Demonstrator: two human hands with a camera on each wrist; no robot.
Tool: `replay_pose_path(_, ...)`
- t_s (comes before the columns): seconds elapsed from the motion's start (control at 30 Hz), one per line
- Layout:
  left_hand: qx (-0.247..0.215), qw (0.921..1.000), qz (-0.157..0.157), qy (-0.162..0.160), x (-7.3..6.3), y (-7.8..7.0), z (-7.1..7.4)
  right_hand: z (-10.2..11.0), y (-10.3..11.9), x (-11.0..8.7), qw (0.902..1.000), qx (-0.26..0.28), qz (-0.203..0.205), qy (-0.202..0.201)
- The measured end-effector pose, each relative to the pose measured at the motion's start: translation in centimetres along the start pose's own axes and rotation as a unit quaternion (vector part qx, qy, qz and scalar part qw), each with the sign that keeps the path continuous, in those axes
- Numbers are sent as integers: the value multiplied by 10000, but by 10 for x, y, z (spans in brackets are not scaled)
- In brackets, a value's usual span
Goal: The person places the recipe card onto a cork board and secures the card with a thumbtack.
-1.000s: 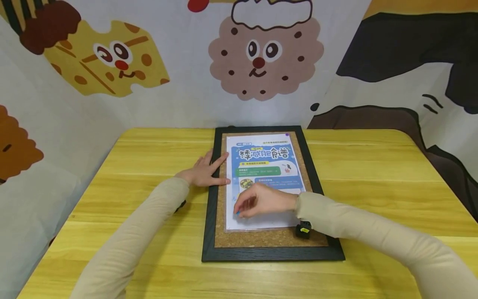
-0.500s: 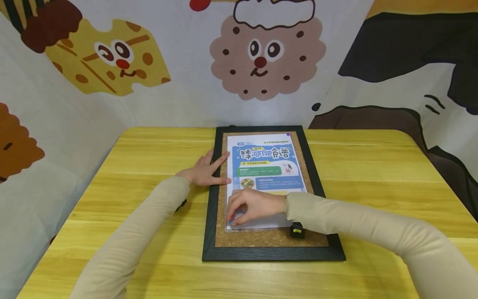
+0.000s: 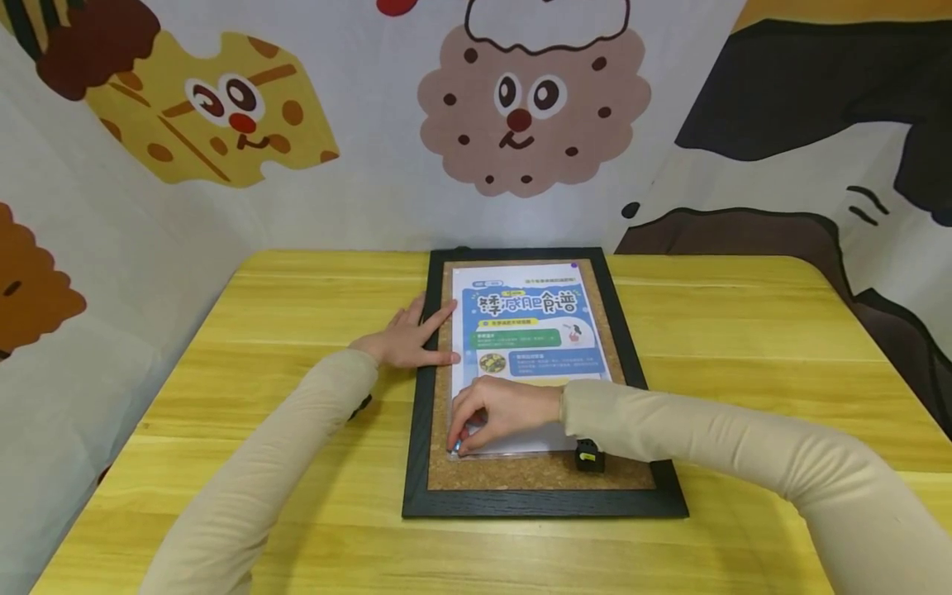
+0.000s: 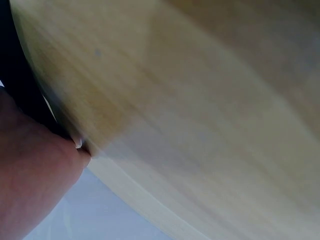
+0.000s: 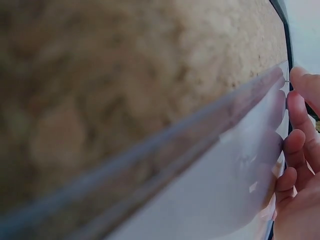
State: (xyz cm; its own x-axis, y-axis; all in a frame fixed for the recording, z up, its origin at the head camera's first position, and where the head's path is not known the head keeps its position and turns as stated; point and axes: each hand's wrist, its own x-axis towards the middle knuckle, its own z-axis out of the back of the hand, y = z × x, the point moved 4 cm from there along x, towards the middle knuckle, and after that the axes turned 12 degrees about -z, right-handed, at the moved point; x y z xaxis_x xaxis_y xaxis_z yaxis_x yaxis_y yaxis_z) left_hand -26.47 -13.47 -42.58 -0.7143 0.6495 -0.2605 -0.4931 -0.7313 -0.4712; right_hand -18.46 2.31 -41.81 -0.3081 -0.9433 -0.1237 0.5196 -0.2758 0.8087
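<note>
A framed cork board lies on the table, bearing a laminated poster with blue panels and Chinese lettering. Between thumb and forefinger, my right hand pinches a small blue push pin at the poster's lower left corner. Its thin needle shows at the fingertips in the right wrist view, close over the plastic edge; the other fingers are loosely bent. My left hand rests with spread fingers across the black frame on the left side, thumb and forefinger reaching the poster's left edge.
A purple pin sits at the poster's top right corner. The yellow wood-grain table extends on both sides of the board. Behind it hangs a cloth printed with cartoon foods. A small black wrist camera hangs under the right sleeve.
My right hand has moved left and down across the poster to its lower left corner, carrying the push pin. The left hand has stayed put on the frame.
</note>
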Motion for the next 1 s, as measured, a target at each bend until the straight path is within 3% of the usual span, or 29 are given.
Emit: replay_pose_path(1.0, 61, 10000, 3, -10, 1, 0, 0, -2, 0, 1, 9995, 267, 57, 157)
